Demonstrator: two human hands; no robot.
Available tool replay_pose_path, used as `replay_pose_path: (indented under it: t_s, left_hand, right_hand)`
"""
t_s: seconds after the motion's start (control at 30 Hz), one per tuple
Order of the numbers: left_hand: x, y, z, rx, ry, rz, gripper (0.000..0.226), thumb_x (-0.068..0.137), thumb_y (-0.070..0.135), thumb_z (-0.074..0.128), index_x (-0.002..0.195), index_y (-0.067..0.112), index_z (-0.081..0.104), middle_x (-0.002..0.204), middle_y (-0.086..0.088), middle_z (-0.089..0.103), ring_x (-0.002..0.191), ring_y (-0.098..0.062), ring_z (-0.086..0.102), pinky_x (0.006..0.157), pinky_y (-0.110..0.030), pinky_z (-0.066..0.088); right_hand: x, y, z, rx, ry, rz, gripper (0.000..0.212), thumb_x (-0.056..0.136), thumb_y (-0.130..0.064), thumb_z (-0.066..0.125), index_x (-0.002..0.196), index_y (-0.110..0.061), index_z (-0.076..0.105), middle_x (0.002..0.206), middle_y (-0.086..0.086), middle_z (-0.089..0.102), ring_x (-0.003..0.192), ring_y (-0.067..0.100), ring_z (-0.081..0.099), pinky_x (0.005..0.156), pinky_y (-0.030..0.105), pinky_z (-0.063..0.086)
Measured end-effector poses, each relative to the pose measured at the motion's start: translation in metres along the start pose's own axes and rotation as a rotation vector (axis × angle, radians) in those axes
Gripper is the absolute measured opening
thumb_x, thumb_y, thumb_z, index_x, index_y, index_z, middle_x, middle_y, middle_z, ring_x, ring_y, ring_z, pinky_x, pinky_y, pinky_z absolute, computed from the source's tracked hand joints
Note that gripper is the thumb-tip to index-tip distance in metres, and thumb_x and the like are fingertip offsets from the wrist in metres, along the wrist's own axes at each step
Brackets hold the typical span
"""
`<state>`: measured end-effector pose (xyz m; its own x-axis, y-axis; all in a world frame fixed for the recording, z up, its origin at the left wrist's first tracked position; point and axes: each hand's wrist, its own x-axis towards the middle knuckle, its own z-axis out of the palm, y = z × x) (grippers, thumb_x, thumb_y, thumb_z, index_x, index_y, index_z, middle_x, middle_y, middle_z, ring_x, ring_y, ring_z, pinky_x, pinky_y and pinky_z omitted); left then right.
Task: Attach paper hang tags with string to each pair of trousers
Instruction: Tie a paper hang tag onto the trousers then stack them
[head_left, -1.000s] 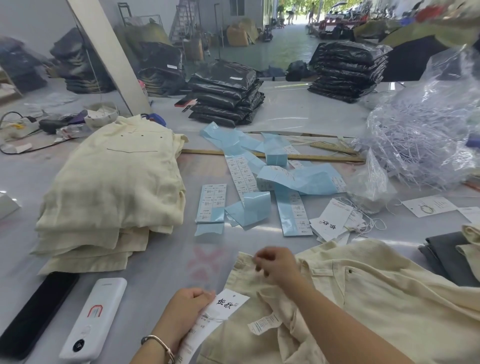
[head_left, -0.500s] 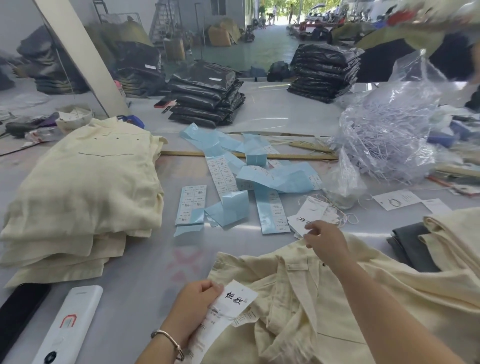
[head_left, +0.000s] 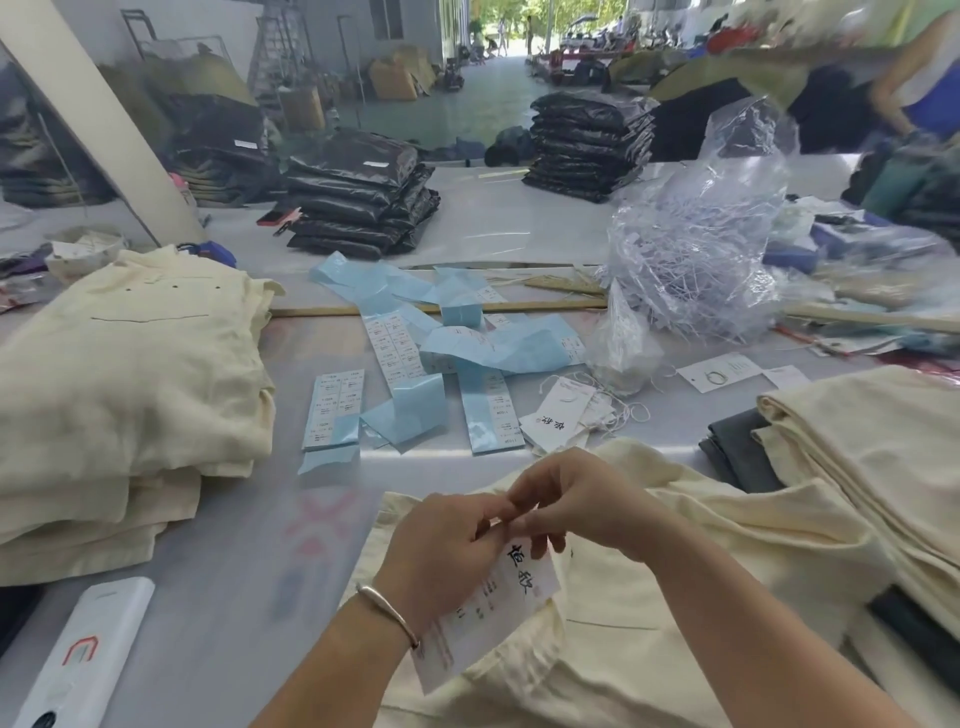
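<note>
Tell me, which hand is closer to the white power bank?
Left. The left hand holds the hang tag, a short way right of the white power bank. The right hand pinches farther right.

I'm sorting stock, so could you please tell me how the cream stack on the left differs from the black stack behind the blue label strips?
The cream stack is bare folded cloth, matt and loosely piled; the black stack is in glossy plastic bags. The cream stack lies nearer the person, the black stack farther back. Both rest on the table.
</note>
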<state>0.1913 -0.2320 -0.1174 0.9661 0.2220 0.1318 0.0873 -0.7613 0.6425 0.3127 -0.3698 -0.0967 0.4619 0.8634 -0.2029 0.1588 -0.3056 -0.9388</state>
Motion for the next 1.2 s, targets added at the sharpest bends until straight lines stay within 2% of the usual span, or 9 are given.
replay_pose_path:
  t_s: [0.1,0.23,0.5,0.63,0.8,0.9,0.97,1.03,1.2]
  left_hand:
    - [-0.002,0.008,0.008,-0.052,0.006,-0.023,0.012,0.086,0.036,0.06,0.084,0.033,0.071,0.066,0.015,0.064,0.065,-0.003,0.057,0.063,-0.03,0.049]
    - [-0.002,0.013,0.014,0.042,0.019,-0.039,0.011,0.088,0.037,0.063,0.088,0.031,0.072,0.065,0.011,0.063,0.063,-0.004,0.055,0.065,-0.032,0.049]
    - [0.001,0.017,0.013,0.174,0.17,-0.004,0.012,0.087,0.048,0.064,0.091,0.043,0.073,0.067,0.012,0.068,0.055,-0.003,0.048,0.051,-0.008,0.029]
    - [0.001,0.016,0.015,0.06,0.151,-0.062,0.016,0.087,0.051,0.063,0.093,0.042,0.074,0.059,0.018,0.061,0.054,0.006,0.05,0.052,-0.015,0.032]
    - [-0.002,0.007,0.015,-0.224,0.068,-0.216,0.011,0.075,0.045,0.079,0.08,0.039,0.073,0.045,0.015,0.042,0.045,-0.002,0.039,0.05,-0.015,0.032]
    - [-0.004,0.002,0.014,-0.294,0.122,-0.303,0.011,0.076,0.031,0.08,0.069,0.033,0.071,0.048,0.015,0.049,0.047,0.001,0.043,0.05,-0.013,0.034]
    - [-0.004,0.0,0.012,-0.353,0.184,-0.336,0.013,0.081,0.025,0.076,0.07,0.025,0.068,0.058,0.012,0.06,0.051,0.002,0.05,0.053,-0.012,0.04]
    - [-0.002,-0.001,0.011,-0.408,0.274,-0.372,0.014,0.086,0.021,0.072,0.073,0.02,0.066,0.066,0.007,0.066,0.058,-0.001,0.056,0.055,-0.012,0.042]
    - [-0.003,0.007,0.015,-0.394,0.501,-0.374,0.016,0.096,0.021,0.057,0.081,0.018,0.054,0.07,0.005,0.063,0.061,-0.003,0.055,0.055,-0.015,0.041]
  right_hand:
    - [-0.008,0.003,-0.006,0.062,-0.027,0.053,0.015,0.074,-0.001,0.079,0.088,0.0,0.074,0.078,0.02,0.071,0.061,0.023,0.068,0.053,0.023,0.051]
    - [-0.016,0.003,-0.008,0.129,-0.005,0.082,0.016,0.074,0.003,0.078,0.089,-0.001,0.074,0.083,0.02,0.073,0.069,0.025,0.071,0.06,0.025,0.056]
    - [-0.021,0.006,0.0,0.048,0.227,0.071,0.011,0.076,0.011,0.067,0.083,0.004,0.072,0.077,0.026,0.07,0.067,0.029,0.071,0.056,0.028,0.057]
    - [-0.019,0.011,0.006,-0.012,0.36,-0.015,0.011,0.079,0.005,0.069,0.071,-0.003,0.071,0.059,0.015,0.069,0.053,0.023,0.067,0.057,0.034,0.059]
    - [-0.017,0.013,0.009,0.149,0.521,-0.116,0.017,0.08,-0.003,0.073,0.068,-0.015,0.07,0.052,0.015,0.064,0.039,0.017,0.053,0.043,0.021,0.042]
    - [-0.018,0.012,0.004,0.39,0.605,-0.129,0.016,0.082,-0.003,0.071,0.071,-0.014,0.068,0.061,0.024,0.06,0.044,0.018,0.046,0.042,0.022,0.035]
    - [-0.019,0.009,0.005,0.481,0.563,-0.13,0.021,0.084,-0.002,0.069,0.069,-0.016,0.068,0.058,0.01,0.056,0.043,0.012,0.043,0.042,0.018,0.032]
    - [-0.02,0.006,0.007,0.394,0.574,-0.128,0.019,0.085,-0.006,0.069,0.069,-0.016,0.069,0.055,-0.003,0.055,0.046,0.008,0.041,0.045,0.018,0.034]
    - [-0.02,-0.001,0.02,-0.223,0.716,-0.166,0.016,0.083,-0.019,0.073,0.07,-0.026,0.066,0.052,-0.01,0.05,0.052,0.005,0.043,0.057,0.031,0.039]
